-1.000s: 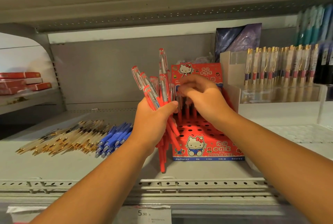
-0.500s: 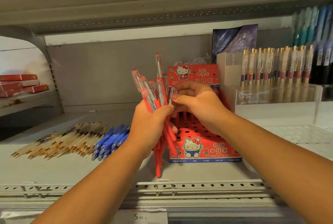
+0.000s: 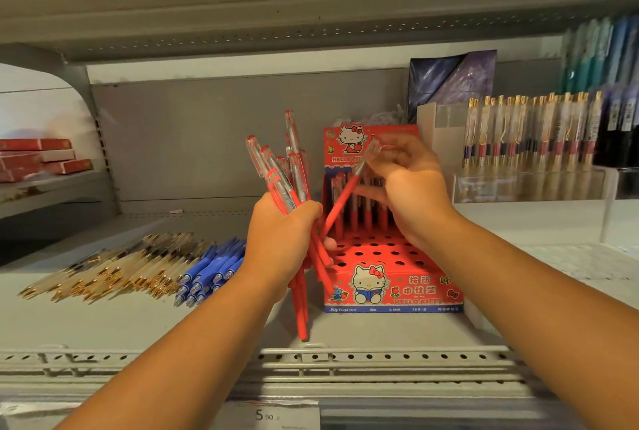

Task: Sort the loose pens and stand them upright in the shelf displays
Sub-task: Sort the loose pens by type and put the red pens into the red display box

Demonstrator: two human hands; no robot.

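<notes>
My left hand (image 3: 281, 243) grips a bundle of red pens (image 3: 287, 173) with clear caps, tips pointing down past my wrist. My right hand (image 3: 408, 184) pinches a single red pen (image 3: 340, 203) by its cap end; the pen slants down-left toward the bundle, above the red Hello Kitty display box (image 3: 394, 286). The box has rows of holes on top, and several red pens stand upright in its back rows, partly hidden by my right hand.
Loose gold-trimmed clear pens (image 3: 114, 267) and blue pens (image 3: 211, 272) lie on the grey shelf (image 3: 103, 322) at left. A clear stand of gold-clipped pens (image 3: 532, 132) is at right. Red boxes (image 3: 38, 160) sit far left. A price tag (image 3: 269, 415) hangs below.
My right hand has drawn one red pen out of the bundle and moved up and to the right with it. My left hand keeps holding the bundle.
</notes>
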